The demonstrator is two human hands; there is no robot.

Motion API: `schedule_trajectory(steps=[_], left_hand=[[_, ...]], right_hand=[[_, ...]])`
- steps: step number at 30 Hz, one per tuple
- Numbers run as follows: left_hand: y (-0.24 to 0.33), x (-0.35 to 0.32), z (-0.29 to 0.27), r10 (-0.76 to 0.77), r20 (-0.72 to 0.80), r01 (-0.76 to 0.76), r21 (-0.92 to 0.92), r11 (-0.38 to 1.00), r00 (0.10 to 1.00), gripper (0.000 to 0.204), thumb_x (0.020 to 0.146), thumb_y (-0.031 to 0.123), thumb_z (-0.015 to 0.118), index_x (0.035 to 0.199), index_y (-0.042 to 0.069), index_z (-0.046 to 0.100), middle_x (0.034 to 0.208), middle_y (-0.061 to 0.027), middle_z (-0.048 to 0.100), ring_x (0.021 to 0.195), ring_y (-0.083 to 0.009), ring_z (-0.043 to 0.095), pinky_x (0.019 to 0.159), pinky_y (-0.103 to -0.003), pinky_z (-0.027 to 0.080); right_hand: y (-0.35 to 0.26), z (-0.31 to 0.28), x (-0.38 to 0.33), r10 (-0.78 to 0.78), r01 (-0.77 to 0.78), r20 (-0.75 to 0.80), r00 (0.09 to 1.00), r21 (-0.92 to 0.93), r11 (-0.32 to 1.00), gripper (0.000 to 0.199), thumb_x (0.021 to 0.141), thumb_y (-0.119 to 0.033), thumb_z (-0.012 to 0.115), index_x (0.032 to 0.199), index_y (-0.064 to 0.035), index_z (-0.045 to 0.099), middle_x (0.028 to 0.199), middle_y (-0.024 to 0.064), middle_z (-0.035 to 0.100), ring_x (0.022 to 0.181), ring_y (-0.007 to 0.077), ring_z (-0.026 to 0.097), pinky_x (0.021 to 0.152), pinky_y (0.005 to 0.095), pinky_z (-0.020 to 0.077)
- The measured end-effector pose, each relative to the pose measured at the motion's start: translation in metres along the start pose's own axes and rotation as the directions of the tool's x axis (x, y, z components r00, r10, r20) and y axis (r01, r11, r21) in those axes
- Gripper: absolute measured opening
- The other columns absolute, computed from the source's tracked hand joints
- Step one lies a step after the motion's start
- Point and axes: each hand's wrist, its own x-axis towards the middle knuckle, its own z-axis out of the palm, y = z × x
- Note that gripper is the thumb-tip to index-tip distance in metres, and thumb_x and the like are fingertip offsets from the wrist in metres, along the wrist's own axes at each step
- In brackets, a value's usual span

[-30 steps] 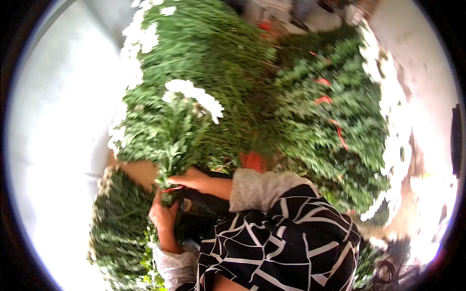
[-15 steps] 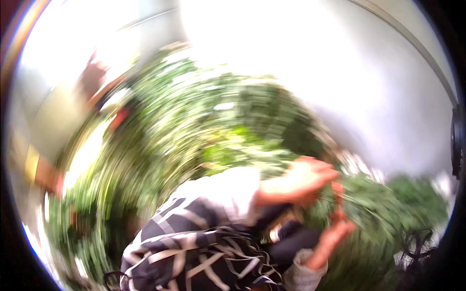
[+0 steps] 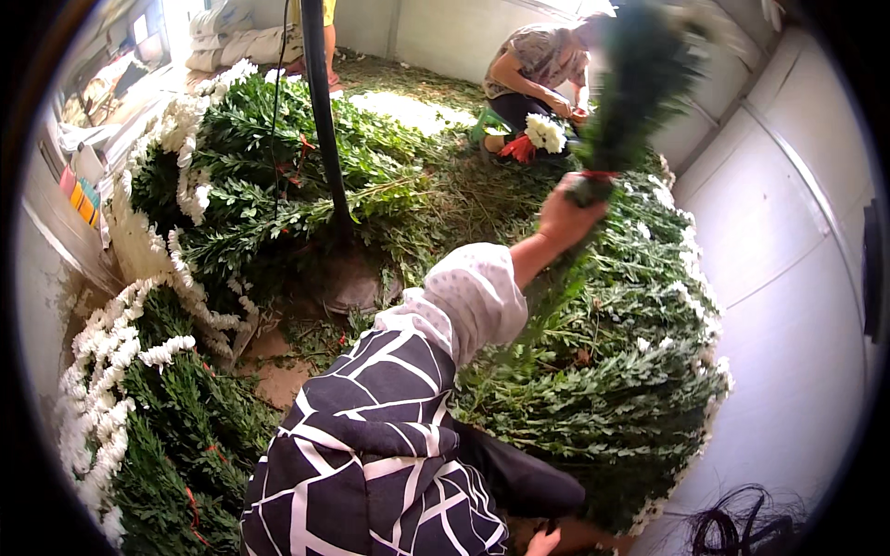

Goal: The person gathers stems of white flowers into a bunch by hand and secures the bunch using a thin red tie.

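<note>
My left hand (image 3: 570, 218) is closed round the stems of a leafy flower bunch (image 3: 640, 93), just below its red tie. The bunch stands nearly upright and is blurred; pale blossoms show faintly at its top. Below it lies a long row of green flower bunches (image 3: 593, 398), white heads toward the wall. At the lower edge only part of my right hand (image 3: 544, 540) shows, beside my dark trouser leg. Its fingers look closed at a small dark thing that I cannot make out.
A co-worker (image 3: 533, 69) crouches at the far right by white blossoms (image 3: 545, 132) with a red wrap. More white-flowered bunches (image 3: 167, 408) are stacked on the left. A black pole (image 3: 323, 120) rises between the stacks. Pale sacks (image 3: 246, 46) lie at the back; a white wall (image 3: 788, 278) bounds the right.
My hands were close together at a red tie around greenery on the right. My left hand has swung up and away with the bunch; my right hand is now low. The view has turned.
</note>
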Motion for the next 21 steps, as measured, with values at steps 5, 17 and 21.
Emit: schedule_trajectory(steps=[5,17,21], left_hand=[[-0.128,0.064,-0.087,-0.167,-0.297,0.111,-0.195,0.974,0.94,0.03,0.063,0.019,0.064,0.088,0.009,0.051,0.077,-0.0057,0.056,0.067,-0.0184,0.053,0.06,-0.029,0.042],[-0.145,0.224,-0.359,0.17,-0.936,0.763,0.349,0.544,0.307,0.075,0.065,0.042,0.058,0.115,-0.002,0.023,0.11,-0.0228,0.036,0.098,-0.0309,0.041,0.08,-0.037,0.035],[-0.144,0.188,-0.333,-0.024,-0.851,0.693,0.412,0.592,0.525,0.078,0.064,0.038,0.059,0.122,0.007,0.017,0.122,-0.0221,0.024,0.113,-0.0333,0.026,0.09,-0.04,0.026]], right_hand=[[-0.038,0.026,0.001,0.173,-0.163,0.083,0.981,-0.108,0.981,0.024,0.075,-0.009,0.045,0.094,0.005,0.049,0.083,0.0115,0.056,0.063,0.014,0.051,0.059,0.0267,0.0419],[-0.052,0.034,0.015,0.335,-0.296,0.117,0.935,-0.265,0.918,0.025,0.077,-0.012,0.045,0.095,0.0042,0.049,0.082,0.0114,0.057,0.062,0.0139,0.051,0.058,0.0262,0.0421],[-0.051,0.027,0.003,0.361,-0.315,0.116,0.925,-0.292,0.903,0.025,0.077,-0.013,0.045,0.095,0.0039,0.049,0.082,0.0114,0.057,0.062,0.0139,0.051,0.057,0.0261,0.0422]])
